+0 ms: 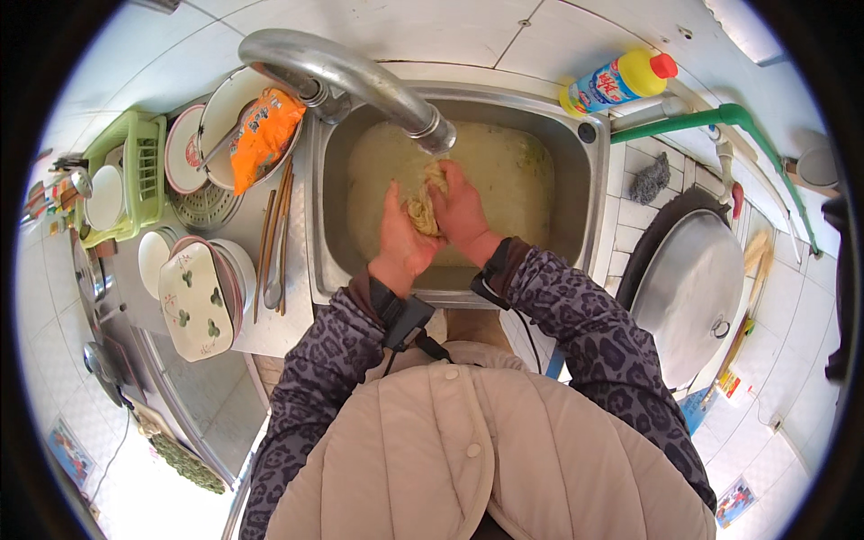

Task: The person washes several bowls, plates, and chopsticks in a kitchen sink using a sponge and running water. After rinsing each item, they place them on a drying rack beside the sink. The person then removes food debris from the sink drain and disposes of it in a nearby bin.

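Both of my hands are over the stainless steel sink [595, 223], which holds cloudy water. My right hand [462, 209] grips a yellowish, wrinkled cloth [424, 206]. Beneath its lower end lies my left hand [405, 239], palm turned up and fingers apart, touching the cloth. The curved metal faucet [351, 74] reaches over the basin, its spout just above the cloth. Whether water is running cannot be told.
Left of the sink are chopsticks [266, 250] with a spoon, stacked bowls under a floral plate [196, 304], an orange packet [266, 131] and a green rack [145, 182]. To the right are a yellow bottle [611, 84], steel wool [650, 179] and a large metal lid [695, 290].
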The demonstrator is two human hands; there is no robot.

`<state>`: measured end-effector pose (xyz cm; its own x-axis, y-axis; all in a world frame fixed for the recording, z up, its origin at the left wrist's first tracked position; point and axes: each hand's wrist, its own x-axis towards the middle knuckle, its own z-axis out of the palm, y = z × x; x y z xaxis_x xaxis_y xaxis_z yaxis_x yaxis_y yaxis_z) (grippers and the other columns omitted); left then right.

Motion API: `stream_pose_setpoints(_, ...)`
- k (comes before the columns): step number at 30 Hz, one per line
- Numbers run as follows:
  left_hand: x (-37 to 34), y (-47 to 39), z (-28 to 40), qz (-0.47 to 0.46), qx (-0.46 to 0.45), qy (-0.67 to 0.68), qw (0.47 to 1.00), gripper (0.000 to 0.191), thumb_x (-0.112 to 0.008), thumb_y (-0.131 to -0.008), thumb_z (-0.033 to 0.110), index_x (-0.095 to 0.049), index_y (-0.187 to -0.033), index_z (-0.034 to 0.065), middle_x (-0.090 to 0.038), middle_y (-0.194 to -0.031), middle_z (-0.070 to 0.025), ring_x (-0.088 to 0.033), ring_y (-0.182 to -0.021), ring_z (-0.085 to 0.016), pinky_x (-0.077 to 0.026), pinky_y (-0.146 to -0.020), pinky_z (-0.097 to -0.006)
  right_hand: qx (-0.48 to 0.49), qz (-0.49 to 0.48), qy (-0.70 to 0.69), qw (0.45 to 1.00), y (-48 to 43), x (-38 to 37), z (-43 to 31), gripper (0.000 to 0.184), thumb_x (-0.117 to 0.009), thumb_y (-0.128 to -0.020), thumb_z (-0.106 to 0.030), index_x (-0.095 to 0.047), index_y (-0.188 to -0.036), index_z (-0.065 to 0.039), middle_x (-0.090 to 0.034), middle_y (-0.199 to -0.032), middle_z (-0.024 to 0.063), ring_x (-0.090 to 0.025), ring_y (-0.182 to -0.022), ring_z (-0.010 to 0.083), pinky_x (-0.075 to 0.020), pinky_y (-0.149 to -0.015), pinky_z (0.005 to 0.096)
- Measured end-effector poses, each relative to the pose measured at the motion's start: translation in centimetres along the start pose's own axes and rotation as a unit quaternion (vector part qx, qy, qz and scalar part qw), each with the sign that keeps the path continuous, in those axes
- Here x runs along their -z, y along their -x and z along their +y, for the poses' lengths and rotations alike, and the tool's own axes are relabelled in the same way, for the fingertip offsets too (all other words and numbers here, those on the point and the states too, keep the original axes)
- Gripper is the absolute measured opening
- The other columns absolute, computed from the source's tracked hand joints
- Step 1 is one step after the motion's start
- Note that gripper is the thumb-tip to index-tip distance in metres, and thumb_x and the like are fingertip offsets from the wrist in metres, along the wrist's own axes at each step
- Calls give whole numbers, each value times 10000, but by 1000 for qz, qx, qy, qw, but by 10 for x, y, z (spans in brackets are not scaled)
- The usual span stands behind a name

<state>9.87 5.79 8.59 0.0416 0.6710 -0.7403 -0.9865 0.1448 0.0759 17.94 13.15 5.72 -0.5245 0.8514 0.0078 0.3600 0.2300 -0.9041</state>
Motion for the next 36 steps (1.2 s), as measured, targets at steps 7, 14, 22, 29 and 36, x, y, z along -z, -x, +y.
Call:
stream_pose_setpoints(7, 22, -19, -16, 143, 22, -172, 974, 465, -308, -890, 558, -509, -1051, 171, -568, -993, 2, -536, -866, -189, -432, -638, -386, 50, -162, -28, 985, 14, -3, 5, 206, -510, -882, -205, -520, -913, -2, -594, -805, 144, -560, -721, 260, -448, -680, 327)
stream_pose_setpoints(14, 6, -17, -28, 186, 17, -215, 959, 389, -311, -907, 493, -467, -827, 146, -480, -646, -23, -425, -481, -174, -300, -377, -304, -180, -155, -198, 951, 4, 3, -4, 372, -461, -926, -314, -540, -763, 10, -524, -641, 39, -421, -585, 134, -405, -577, 298)
stream_pose_setpoints(22, -2, -8, -34, 164, -30, -209, 964, 340, -350, -897, 405, -447, -777, 102, -412, -580, -42, -375, -431, -174, -260, -356, -315, -165, -132, -83, 974, 5, 2, -2, 368, -474, -904, -260, -513, -684, 33, -469, -562, 96, -407, -543, 155, -379, -528, 331)
stream_pose_setpoints(29, 19, -9, -49, 217, -110, -282, 928, 314, -370, -885, 374, -500, -796, 102, -506, -622, -58, -470, -470, -175, -300, -358, -315, -58, -335, -23, 940, -24, 3, 46, 345, -514, -853, -286, -551, -747, 40, -547, -644, 178, -460, -571, 268, -396, -577, 372)
stream_pose_setpoints(36, 56, 6, -5, 216, -152, -191, 945, 366, -380, -881, 426, -585, -838, 126, -565, -659, -40, -495, -461, -150, -325, -361, -280, 34, -359, 333, 871, -50, -16, 123, 311, -535, -810, -275, -606, -968, -16, -606, -942, 196, -555, -882, 365, -449, -754, 405)
